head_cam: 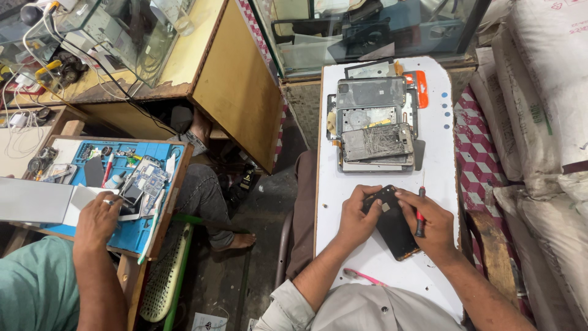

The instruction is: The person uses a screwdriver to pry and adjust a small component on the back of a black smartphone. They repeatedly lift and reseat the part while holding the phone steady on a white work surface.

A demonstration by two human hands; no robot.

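On the white bench (441, 141), a black phone (395, 228) lies tilted under both of the person's hands. The left hand (355, 219) closes its grip on the phone's upper left edge, thumb resting on its back. The right hand (432, 224) presses fingertips on the phone's top edge and pinches a red-handled screwdriver (420, 214) upright just right of the phone. Beyond the phone sits a stack of dismantled phones (375, 125). Far left of the phone, a co-worker's hand (97, 219) rests on a blue mat (131, 236).
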